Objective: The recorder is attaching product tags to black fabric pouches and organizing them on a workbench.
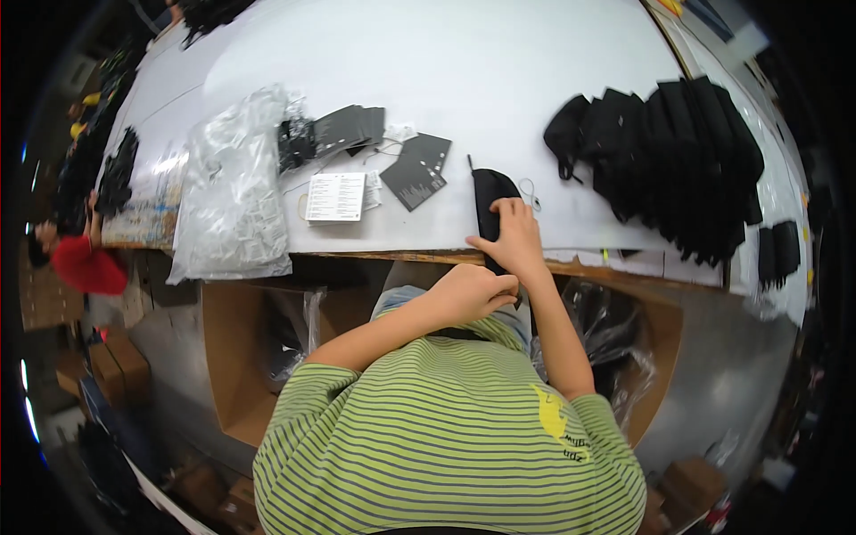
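A slim black fabric pouch (495,192) lies on the white table near its front edge, its narrow cord tip pointing away from me. My right hand (517,234) grips it from above, fingertips on the right side and thumb across the left. At the pouch's near end, just over the table edge, my left hand (474,294) is closed with the fingers curled in. Something dark shows beside those fingers, but I cannot make out what they hold. A thin looped string (532,196) lies to the right of the pouch.
Dark grey cards (417,169) and a stack of white printed cards (336,197) lie left of the pouch. Farther left is a large clear plastic bag (234,192). Black pouches (669,160) are heaped at right. Cardboard boxes (234,357) stand below; a person in red (89,263) is far left.
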The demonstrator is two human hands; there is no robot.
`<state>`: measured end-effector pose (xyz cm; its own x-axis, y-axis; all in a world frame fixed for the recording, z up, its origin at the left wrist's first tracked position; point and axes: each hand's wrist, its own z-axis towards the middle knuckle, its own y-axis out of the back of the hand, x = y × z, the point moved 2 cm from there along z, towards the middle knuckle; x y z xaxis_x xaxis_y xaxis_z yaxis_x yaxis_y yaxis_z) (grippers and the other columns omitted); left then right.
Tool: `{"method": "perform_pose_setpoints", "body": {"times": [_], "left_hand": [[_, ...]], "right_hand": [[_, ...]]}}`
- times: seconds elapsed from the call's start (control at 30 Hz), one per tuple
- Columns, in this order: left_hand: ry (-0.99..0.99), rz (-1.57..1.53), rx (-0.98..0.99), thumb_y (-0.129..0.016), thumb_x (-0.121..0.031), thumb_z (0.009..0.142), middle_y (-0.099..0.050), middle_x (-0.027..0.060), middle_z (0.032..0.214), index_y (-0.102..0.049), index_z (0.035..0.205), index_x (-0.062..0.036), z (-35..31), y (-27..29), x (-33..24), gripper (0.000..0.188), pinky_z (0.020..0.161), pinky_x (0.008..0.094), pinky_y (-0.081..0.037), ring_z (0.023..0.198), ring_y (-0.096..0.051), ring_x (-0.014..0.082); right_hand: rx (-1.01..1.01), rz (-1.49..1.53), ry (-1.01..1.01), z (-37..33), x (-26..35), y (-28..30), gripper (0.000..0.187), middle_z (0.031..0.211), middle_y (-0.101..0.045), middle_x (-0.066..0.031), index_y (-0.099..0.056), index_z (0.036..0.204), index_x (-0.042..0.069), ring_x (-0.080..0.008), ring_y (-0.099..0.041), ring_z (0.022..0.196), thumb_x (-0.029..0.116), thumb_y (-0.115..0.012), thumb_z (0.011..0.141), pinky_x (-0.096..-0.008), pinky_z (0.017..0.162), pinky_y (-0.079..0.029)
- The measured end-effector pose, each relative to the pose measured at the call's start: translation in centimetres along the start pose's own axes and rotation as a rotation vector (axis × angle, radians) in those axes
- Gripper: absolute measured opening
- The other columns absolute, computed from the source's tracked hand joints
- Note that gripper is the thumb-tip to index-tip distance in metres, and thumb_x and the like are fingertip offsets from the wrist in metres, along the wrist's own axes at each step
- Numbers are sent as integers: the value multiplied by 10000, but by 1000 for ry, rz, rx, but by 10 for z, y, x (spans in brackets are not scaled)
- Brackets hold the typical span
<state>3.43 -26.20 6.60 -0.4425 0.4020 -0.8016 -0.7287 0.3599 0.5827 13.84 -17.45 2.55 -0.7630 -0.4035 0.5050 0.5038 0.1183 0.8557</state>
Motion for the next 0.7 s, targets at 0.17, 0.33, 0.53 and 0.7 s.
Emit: {"method": "perform_pose_setpoints", "body": {"times": [0.17,0.33,0.53,0.7], "left_hand": [[-52,-1,-79,-660,-192,824,-591,69,747,-615,890,-83,5,-4,0,135,601,337,-468,677,-586,234],[-22,154,-446,-662,-123,790,-584,62,1057,-618,973,-82,12,24,17,193,881,379,-405,1015,-515,270],[-197,562,-350,-692,-150,741,-598,-16,1033,-628,990,-125,12,32,12,259,942,376,-321,1017,-514,205],[-338,531,-111,-659,-94,683,-584,33,898,-637,871,-40,9,38,15,197,797,320,-431,915,-544,212]], "right_hand": [[-19,87,-190,-11,-18,1,336,906,-567,-127,-543,945,41,-302,-555,915,200,-726,712,-401,788,-455],[-188,330,-233,-33,-20,46,175,799,-675,-125,-637,885,-15,-227,-661,740,130,-678,797,-304,664,-503],[69,678,-246,-44,5,77,122,743,-650,-42,-641,883,-39,-59,-587,660,63,-667,821,-199,579,-465],[-57,661,-239,-48,16,88,117,699,-625,-31,-633,898,-33,-51,-564,635,47,-661,818,-195,563,-442]]}}
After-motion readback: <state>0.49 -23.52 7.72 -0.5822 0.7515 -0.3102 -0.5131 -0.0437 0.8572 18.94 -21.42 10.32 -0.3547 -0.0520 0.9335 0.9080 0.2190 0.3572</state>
